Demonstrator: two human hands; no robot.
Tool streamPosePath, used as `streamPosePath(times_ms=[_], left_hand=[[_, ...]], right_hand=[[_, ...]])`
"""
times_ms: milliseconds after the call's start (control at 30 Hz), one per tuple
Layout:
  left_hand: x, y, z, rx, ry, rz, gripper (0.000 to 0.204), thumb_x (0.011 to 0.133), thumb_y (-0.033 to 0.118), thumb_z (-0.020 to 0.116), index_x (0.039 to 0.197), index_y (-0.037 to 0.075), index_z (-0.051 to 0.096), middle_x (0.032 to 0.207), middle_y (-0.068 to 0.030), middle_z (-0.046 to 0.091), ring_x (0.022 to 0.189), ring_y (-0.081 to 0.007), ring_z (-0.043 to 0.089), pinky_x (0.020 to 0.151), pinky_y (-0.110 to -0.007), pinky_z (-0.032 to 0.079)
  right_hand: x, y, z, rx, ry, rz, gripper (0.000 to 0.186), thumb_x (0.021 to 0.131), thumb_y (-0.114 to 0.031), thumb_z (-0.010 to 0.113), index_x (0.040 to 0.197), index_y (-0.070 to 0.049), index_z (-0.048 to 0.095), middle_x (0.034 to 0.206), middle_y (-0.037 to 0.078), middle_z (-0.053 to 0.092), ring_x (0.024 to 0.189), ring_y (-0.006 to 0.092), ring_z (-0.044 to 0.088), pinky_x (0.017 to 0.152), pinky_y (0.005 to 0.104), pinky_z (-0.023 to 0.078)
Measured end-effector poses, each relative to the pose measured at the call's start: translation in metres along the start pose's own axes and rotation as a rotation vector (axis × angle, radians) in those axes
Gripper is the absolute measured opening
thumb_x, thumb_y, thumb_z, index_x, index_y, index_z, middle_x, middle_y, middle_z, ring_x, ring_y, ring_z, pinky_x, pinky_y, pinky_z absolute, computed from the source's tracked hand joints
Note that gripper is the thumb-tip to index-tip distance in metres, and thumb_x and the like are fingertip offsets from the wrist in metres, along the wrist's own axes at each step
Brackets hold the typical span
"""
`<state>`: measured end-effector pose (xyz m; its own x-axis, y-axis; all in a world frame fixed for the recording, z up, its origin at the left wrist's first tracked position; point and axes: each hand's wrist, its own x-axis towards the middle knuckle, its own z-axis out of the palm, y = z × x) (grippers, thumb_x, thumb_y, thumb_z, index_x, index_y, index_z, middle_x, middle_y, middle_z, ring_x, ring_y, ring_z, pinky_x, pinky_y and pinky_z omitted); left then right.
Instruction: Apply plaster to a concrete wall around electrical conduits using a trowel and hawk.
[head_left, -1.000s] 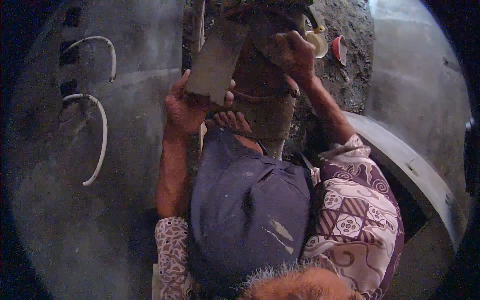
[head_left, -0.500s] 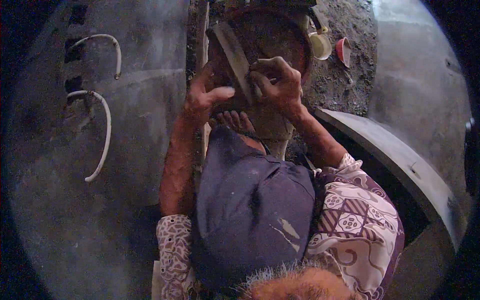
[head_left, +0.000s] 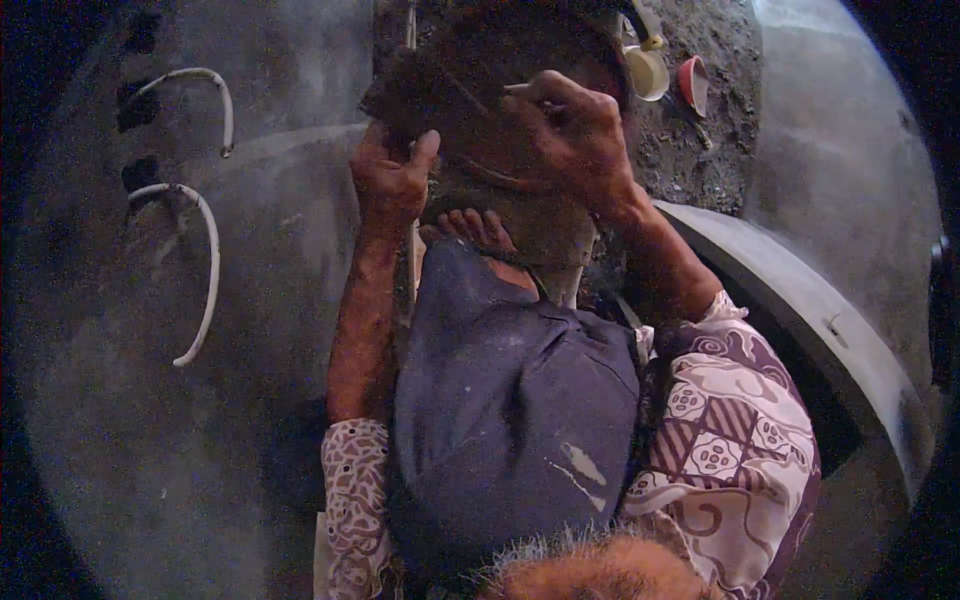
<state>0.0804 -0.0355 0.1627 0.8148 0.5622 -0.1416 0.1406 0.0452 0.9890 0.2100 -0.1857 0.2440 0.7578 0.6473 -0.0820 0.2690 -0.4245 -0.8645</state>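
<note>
My left hand [head_left: 392, 180] grips the near-left edge of a dark flat piece [head_left: 435, 95], thumb on the near side and fingers partly hidden by it. The piece is tilted, with a broad, dark face showing; its material is too dim to tell. My right hand [head_left: 585, 140] is closed over the right part of this piece, pinching a small, pale, thin object [head_left: 517, 88] that sticks out to the left of the fingers. Behind both hands lies a dark, round basin [head_left: 622, 85] with a reddish rim, its inside mostly in shadow.
Right of the basin, a cream cup-shaped vessel [head_left: 648, 75] and a red bowl [head_left: 692, 85] lie on rough soil. A curved pale slab [head_left: 790, 270] runs along the right. Two bent white pipes [head_left: 213, 270] stand out at left. My bare toes [head_left: 475, 225] are below the hands.
The flat piece has turned from showing its narrow pale edge to showing its dark broad face. My left hand has shifted slightly left; my right hand has moved slightly right.
</note>
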Motion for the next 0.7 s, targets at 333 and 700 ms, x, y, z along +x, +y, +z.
streamPosePath(times_ms=[333,700], left_hand=[[-0.007,0.005,0.002,-0.010,0.124,0.056,0.022,0.083,0.011,0.068,0.102,0.001,0.064,0.096,-0.0098,0.068,0.083,-0.0178,0.065,0.074,-0.031,0.051],[-0.007,0.011,-0.003,0.353,0.138,0.489,0.016,0.082,0.010,0.068,0.095,0.001,0.068,0.096,-0.0093,0.070,0.089,-0.0221,0.067,0.077,-0.034,0.051]], right_hand=[[-0.017,0.067,0.002,-0.166,-0.049,-0.043,0.008,0.079,0.002,0.061,0.087,0.001,0.061,0.073,0.016,0.063,0.066,0.0206,0.065,0.059,0.0296,0.050],[-0.012,0.062,-0.008,-0.080,-0.063,-0.341,0.006,0.078,0.004,0.059,0.083,0.002,0.060,0.075,0.014,0.063,0.065,0.0244,0.064,0.059,0.0317,0.049]])
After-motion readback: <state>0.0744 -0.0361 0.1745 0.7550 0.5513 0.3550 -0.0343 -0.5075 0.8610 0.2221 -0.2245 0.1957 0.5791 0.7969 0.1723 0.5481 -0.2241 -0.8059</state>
